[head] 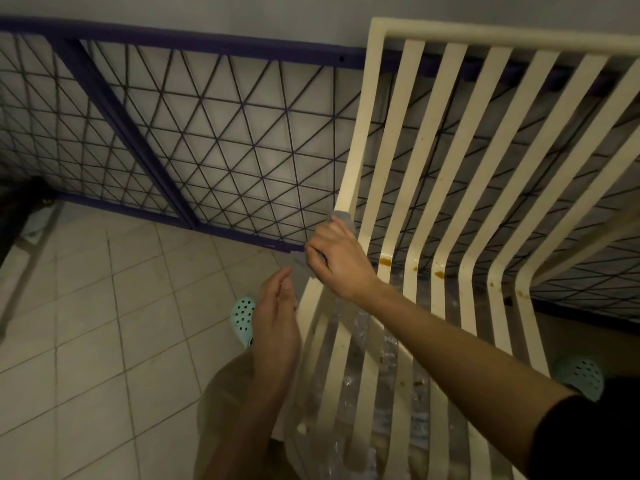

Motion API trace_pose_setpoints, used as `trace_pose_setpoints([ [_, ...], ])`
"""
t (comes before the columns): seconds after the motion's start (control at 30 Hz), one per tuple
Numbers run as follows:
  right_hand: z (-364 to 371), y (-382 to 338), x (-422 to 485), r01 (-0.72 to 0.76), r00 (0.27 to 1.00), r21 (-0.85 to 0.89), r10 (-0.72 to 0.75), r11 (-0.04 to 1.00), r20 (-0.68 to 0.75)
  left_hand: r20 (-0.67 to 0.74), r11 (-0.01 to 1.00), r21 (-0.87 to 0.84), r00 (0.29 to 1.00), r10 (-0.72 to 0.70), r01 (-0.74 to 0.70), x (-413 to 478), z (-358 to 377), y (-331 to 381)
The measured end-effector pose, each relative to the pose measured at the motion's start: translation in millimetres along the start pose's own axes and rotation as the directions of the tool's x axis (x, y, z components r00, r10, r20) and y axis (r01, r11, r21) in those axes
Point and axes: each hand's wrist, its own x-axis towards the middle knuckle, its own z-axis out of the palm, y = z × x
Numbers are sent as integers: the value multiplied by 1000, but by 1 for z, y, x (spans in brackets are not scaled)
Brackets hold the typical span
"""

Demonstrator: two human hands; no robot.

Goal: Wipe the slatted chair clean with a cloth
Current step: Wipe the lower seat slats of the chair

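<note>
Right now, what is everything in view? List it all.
chair: 1, cream, slatted, right half of view
cloth: 1, grey, on the chair's left edge at the bend
stains: several, brown, on slats near the bend
frame: 1, purple with wire mesh, against the wall
floor: pale tiles, left
clogs: 2, teal, one left of the seat, one at right
plastic: clear, seen between seat slats
dark object: 1, black, far left, unclear
right hand: grips cloth
left hand: open, beside the seat's left edge
</note>
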Motion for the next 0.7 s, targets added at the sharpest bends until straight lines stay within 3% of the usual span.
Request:
trace_pose_setpoints([
  [0.2, 7, -32, -34, -56, 998, 53, 56, 997, 11, -14, 981, 45, 982, 187, -186, -2, 3, -1],
  [0.47, 12, -77, -75, -206, 975, 367, 223, 907, -5, -2, 985, 17, 986, 169, -169, 2, 0, -3],
  [0.53, 8, -87, -81, -275, 944, 497, 330, 823, -23, 2, 992, -116, 999, 38, -38, 0, -4, 2],
  [0.6, 2, -91, -89, -336, 867, 663, 494, 669, -59, 24, 936, -280, 976, -217, 215, 3, -9, 4],
  [0.63, -2, -90, -95, -357, 795, 755, 603, 551, -64, 65, 882, -332, 941, -332, 334, 4, -14, 2],
  [0.7, -7, -78, -104, -354, 614, 892, 790, 281, -5, 202, 803, -256, 842, -499, 538, 1, -22, -5],
])
